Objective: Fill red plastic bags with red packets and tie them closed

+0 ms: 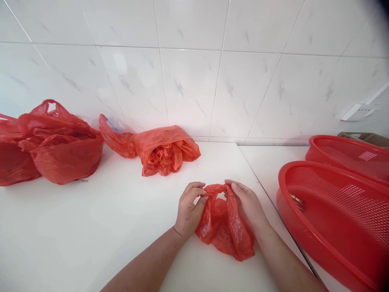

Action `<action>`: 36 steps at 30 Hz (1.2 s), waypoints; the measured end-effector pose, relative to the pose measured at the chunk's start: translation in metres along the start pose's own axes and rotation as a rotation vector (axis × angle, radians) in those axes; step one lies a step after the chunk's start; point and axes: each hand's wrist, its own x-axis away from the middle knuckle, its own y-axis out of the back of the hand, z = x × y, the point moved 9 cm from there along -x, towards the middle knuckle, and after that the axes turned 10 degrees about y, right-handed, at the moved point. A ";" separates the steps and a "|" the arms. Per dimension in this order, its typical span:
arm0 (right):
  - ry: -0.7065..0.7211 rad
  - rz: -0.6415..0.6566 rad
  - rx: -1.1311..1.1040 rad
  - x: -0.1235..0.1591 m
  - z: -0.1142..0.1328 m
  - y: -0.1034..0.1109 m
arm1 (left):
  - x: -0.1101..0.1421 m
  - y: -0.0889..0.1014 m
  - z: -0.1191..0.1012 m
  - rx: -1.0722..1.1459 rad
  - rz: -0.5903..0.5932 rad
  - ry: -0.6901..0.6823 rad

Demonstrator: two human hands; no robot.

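Note:
Near the front of the white table, a red plastic bag (235,227) hangs crumpled between my two hands. My left hand (190,209) pinches the bag's upper left edge between thumb and fingers. On the other side, my right hand (247,202) is closed on the top right of the bag, its thumb along the edge and some fingertips hidden behind the plastic. A gap shows through the bag just under its top edge. What the bag holds, if anything, cannot be made out.
An orange-red bag (167,138) stuffed with crumpled bags lies against the tiled wall. Full red bags (67,158) stand at the left. On the right are red perforated baskets (322,227), the nearer holding a small shiny packet (298,201). A seam (258,180) crosses the tabletop.

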 end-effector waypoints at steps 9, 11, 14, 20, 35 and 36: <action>0.274 -0.308 0.681 -0.024 0.034 0.062 | -0.021 0.042 0.024 0.137 -0.239 0.099; 0.256 -0.325 0.724 -0.028 0.034 0.068 | -0.027 0.055 0.031 0.174 -0.292 0.131; 0.252 -0.323 0.755 -0.031 0.033 0.071 | -0.032 0.069 0.041 0.198 -0.360 0.192; 0.264 -0.332 0.785 -0.028 0.036 0.069 | -0.032 0.075 0.054 0.241 -0.414 0.298; -0.019 -0.016 -0.106 -0.032 -0.014 0.027 | -0.028 0.020 0.063 0.372 0.091 0.466; -0.057 0.064 -0.116 -0.029 -0.015 0.017 | -0.029 0.021 0.062 0.355 0.097 0.458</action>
